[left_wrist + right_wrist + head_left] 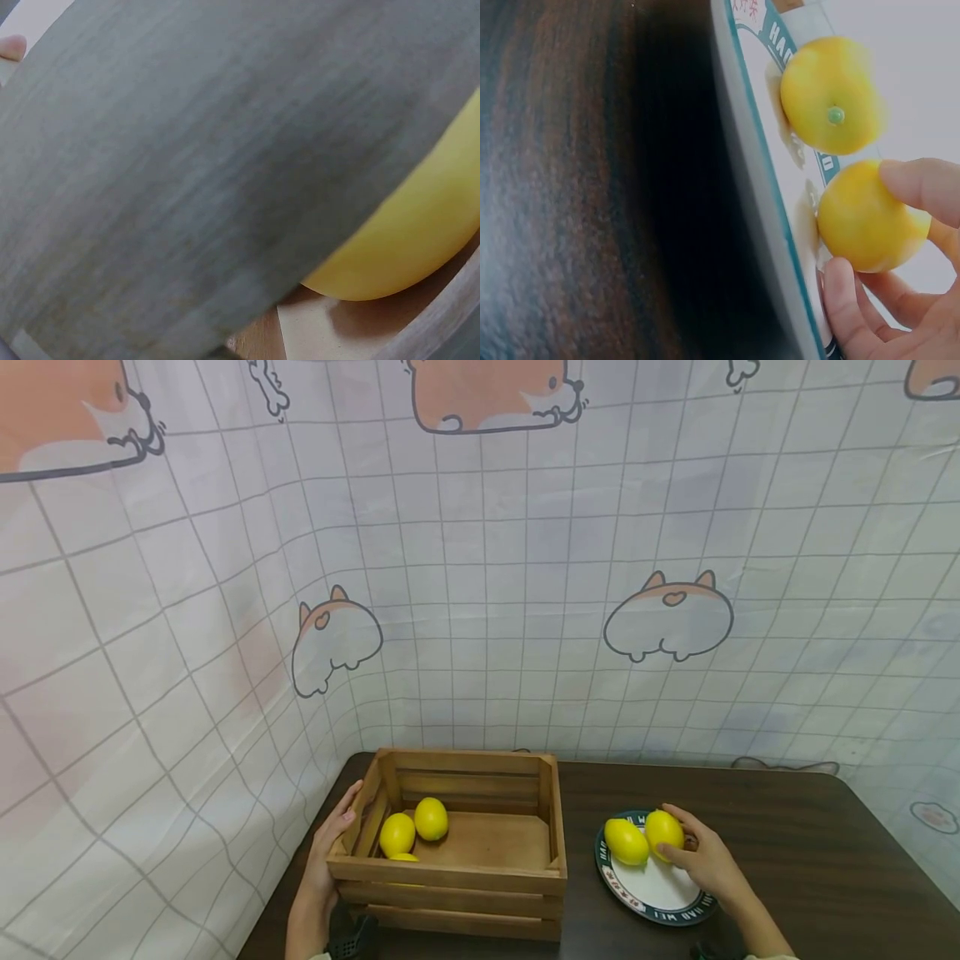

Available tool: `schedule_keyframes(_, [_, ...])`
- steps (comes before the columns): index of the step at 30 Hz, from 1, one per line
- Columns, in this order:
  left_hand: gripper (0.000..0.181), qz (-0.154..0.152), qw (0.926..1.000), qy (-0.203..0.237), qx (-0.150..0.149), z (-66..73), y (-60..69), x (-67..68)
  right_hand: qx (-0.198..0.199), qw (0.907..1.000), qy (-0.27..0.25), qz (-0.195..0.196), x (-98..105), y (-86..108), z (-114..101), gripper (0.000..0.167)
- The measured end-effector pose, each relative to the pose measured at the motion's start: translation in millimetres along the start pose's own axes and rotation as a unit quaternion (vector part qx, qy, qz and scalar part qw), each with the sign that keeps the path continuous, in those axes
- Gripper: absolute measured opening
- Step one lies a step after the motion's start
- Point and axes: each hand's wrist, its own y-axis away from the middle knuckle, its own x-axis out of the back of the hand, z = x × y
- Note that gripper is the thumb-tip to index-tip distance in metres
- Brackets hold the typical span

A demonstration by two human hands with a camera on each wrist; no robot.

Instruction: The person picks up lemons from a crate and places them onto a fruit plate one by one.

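On a white plate with a dark green rim point(652, 912) lie two yellow lemons, the left one point(626, 842) touching or close beside the other point(663, 833). My right hand point(708, 860) holds the right lemon point(871, 217) between thumb and fingers; in the right wrist view the second lemon point(832, 96) is just beyond it. My left hand point(324, 852) rests on the left side of a slatted wooden crate point(450, 877). Several lemons point(431, 819) lie at the crate's left; its front wall partly hides one. A crate slat point(187, 165) covers most of the left wrist view.
The crate and plate stand side by side on a dark wooden table point(795, 827), with a strip of tabletop between them. A white gridded sheet with cartoon dogs point(667, 618) hangs behind the table and along its left side.
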Motion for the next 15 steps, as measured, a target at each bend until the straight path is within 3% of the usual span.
schedule_keyframes(15, [0.057, 0.004, 1.0, -0.003, -0.002, -0.4, 0.6, -0.1, -0.008, 0.9999, -0.002, 0.013, -1.4, 0.9, 0.0, 0.069])
